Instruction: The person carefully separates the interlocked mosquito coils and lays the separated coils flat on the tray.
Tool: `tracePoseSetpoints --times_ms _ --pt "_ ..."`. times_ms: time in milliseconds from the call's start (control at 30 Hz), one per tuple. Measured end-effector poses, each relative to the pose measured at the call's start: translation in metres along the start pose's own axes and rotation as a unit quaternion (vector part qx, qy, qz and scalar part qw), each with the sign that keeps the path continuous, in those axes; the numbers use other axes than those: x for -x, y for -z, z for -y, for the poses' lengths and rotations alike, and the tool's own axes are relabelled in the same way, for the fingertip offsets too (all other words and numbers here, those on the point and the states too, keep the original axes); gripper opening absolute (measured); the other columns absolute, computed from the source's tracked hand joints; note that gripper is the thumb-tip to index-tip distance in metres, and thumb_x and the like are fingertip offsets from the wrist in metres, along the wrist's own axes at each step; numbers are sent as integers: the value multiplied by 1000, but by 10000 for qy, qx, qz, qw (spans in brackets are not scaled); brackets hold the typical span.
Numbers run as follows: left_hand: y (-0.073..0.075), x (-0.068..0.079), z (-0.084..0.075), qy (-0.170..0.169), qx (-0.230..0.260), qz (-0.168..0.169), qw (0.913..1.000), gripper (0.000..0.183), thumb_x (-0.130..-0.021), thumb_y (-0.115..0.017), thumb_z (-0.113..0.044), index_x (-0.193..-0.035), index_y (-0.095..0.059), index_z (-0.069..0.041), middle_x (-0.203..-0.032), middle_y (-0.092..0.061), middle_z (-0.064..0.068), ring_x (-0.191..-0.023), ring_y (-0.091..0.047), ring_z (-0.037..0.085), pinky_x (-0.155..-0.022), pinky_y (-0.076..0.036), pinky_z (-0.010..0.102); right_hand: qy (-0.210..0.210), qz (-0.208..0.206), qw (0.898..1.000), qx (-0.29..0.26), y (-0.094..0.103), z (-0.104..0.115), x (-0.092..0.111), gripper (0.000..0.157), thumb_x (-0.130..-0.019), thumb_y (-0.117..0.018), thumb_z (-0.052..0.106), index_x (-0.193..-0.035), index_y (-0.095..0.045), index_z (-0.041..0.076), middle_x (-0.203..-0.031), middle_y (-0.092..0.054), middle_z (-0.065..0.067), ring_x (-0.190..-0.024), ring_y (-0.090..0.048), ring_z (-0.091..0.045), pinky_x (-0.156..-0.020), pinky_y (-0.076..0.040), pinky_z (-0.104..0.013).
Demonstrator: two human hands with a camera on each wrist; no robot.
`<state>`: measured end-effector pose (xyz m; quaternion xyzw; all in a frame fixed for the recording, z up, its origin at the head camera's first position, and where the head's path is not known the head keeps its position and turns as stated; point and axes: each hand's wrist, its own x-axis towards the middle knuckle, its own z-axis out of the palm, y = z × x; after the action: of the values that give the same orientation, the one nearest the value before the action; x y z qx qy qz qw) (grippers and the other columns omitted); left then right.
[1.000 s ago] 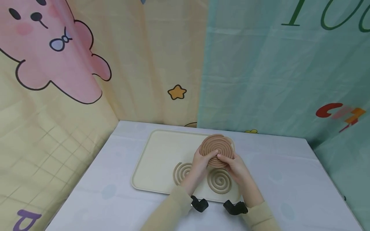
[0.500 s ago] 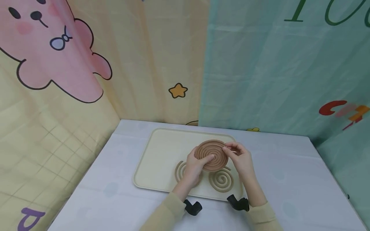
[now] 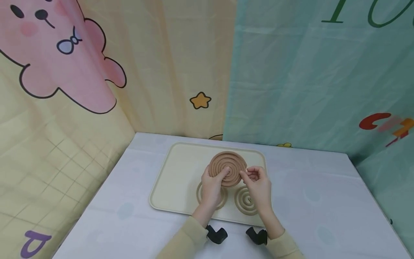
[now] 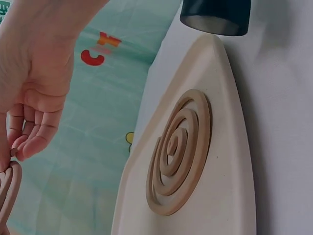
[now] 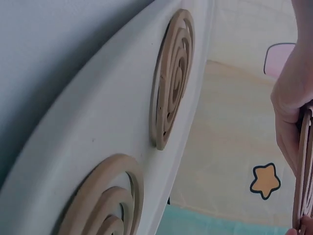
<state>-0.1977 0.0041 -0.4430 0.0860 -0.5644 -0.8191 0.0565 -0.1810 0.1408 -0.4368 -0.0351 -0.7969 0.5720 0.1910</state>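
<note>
In the head view my left hand holds a tightly wound reddish-brown mosquito coil above the tray, its thumb lying across the coil's face. My right hand pinches the coil's right edge between thumb and fingers. The left wrist view shows that pinch, with the right hand at the edge of the held coil. Below lie two looser, paler mosquito coils on the cream tray. The left pale coil is partly hidden behind my left hand, and my right hand covers part of the right pale coil.
The tray lies on a white-covered table. Printed curtains stand behind the table and along its sides. A black wrist mount sits at the left wrist and another black mount at the right.
Both hands first held the coil with thumbs at its centre. The right hand shifted to pinch its right edge. Both hands and the coil have since moved left, the coil rising slightly.
</note>
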Motion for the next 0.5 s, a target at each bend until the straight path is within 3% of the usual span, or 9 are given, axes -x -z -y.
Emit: tracePoseSetpoints --times_ms 167,333,400,500 --pt "3 3 2 -358 -626 -88 9974 53 -81 -81 -21 -126 -58 -4 -119 -68 13 -111 -67 24 -89 -56 28 224 27 9997 105 -3 2 8 29 -85 -74 3 -110 -60 -2 -89 -61 -11 -74 -56 -3 -66 -50 -11" --pt "11 2 -4 -681 -1365 361 9876 51 -79 -83 -21 -121 -61 -3 -111 -71 15 -103 -69 26 -87 -58 31 448 147 9989 62 3 3 5 29 -84 -75 0 -111 -64 -1 -92 -61 -10 -76 -55 -1 -68 -48 -10" --pt "14 0 -7 -667 -1718 723 9802 51 -80 -83 -23 -122 -62 -3 -111 -71 15 -102 -69 26 -87 -58 32 490 197 9985 110 7 5 3 26 -84 -75 3 -108 -66 0 -91 -62 -10 -75 -55 -1 -67 -47 -10" --pt "19 -2 -11 -555 -2490 1332 9577 53 -80 -82 -29 -124 -62 -6 -110 -71 12 -100 -69 22 -85 -58 31 537 395 9975 225 12 8 -1 21 -85 -76 7 -104 -69 2 -89 -64 -9 -75 -55 -1 -66 -47 -11"
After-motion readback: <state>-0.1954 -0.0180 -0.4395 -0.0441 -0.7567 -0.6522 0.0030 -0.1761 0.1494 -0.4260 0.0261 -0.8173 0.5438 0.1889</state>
